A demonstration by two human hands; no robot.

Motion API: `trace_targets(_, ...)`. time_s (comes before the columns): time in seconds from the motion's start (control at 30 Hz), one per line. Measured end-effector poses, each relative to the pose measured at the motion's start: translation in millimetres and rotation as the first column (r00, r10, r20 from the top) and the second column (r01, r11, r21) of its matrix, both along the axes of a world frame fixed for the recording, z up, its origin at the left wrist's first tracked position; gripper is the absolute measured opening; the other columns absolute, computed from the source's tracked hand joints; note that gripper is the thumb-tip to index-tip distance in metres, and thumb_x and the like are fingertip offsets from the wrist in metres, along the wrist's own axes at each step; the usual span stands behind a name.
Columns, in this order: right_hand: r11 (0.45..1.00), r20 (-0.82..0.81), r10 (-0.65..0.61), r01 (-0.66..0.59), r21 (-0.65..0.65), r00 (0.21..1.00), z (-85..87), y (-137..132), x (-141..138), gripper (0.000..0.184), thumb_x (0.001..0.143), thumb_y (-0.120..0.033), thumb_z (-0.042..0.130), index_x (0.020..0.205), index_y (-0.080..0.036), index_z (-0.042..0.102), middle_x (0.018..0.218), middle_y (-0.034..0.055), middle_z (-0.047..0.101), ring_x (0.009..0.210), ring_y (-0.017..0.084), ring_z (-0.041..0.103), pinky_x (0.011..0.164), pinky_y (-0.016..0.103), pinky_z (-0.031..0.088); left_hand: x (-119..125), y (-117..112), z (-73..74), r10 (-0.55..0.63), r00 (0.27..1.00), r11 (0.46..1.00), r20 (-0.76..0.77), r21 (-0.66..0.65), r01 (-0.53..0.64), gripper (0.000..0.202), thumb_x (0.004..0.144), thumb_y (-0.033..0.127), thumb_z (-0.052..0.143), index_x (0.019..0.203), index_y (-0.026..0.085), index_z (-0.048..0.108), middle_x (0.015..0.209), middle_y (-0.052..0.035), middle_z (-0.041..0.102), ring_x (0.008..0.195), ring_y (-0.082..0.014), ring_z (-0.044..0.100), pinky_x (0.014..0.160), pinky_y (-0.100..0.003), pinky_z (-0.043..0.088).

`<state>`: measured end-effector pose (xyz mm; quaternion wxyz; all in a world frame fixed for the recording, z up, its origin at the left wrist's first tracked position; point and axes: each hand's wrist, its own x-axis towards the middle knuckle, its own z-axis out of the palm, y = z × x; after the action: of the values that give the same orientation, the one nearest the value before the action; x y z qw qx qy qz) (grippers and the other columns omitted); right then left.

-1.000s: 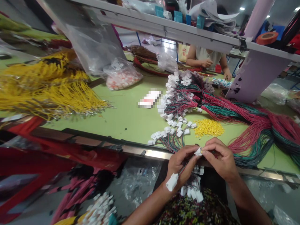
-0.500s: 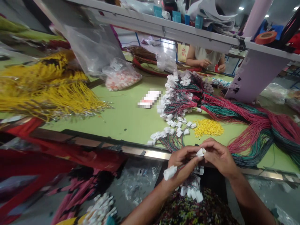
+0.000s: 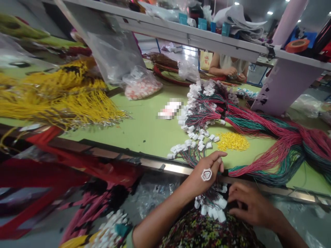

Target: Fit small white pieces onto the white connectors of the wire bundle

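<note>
My left hand [image 3: 208, 171] is at the table's front edge, its fingers closed and the index finger stretched to the right. What they hold is hidden. A white connector [image 3: 206, 174], seen end-on, lies against the back of that hand. Below it, a cluster of white connectors [image 3: 213, 207] on thin dark wires hangs over my lap. To the right of this cluster is my right hand [image 3: 249, 204], fingers bent and apart from the thumb, with nothing visible between them. Its fingertips are close to the connectors; whether they touch cannot be made out.
On the green table [image 3: 144, 127] lie a pile of small yellow pieces [image 3: 234, 141], bundled red and green wires [image 3: 261, 120] with white connectors, yellow wires [image 3: 77, 103] and a bag of orange-white parts [image 3: 142, 88]. A shelf [image 3: 165, 26] crosses above. A co-worker [image 3: 229, 67] sits opposite.
My hands have come apart. The right has moved down beside the hanging connectors; the left has turned over. The white connector earlier between both hands' fingertips is out of sight there.
</note>
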<state>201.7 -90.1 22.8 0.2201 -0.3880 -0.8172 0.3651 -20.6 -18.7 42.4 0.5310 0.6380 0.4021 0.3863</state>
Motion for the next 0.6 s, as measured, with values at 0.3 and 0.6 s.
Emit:
trace_targets(0.3, 0.948, -0.341, -0.101, 0.194, 0.253, 0.935, 47.8, 29, -45, 0.039, 0.091, -0.017, 0.071, 0.126, -0.033, 0.065, 0.116, 0.0053, 0.068, 0.105, 0.021, 0.066, 0.091, 0.035, 0.056, 14, 1, -4.1, -0.193, 0.974, 0.969, -0.122, 0.129, 0.208, 0.016, 0.076, 0.015, 0.058, 0.085, 0.02, 0.07, 0.083, -0.0043, 0.074, 0.075, -0.0207, 0.066, 0.064, -0.028, 0.049)
trace_targets(0.6, 0.952, -0.452, -0.289, 0.301, -0.046, 0.844, 12.9, 41, -27, 0.018, 0.093, -0.022, 0.069, 0.11, -0.028, 0.074, 0.107, 0.0058, 0.066, 0.102, 0.02, 0.065, 0.086, 0.031, 0.055, -5, -10, -8.8, -0.122, 0.897, 0.92, 0.425, -0.29, 0.263, 0.032, 0.08, 0.039, 0.079, 0.106, 0.021, 0.075, 0.094, -0.0069, 0.078, 0.082, -0.0194, 0.071, 0.08, -0.035, 0.057)
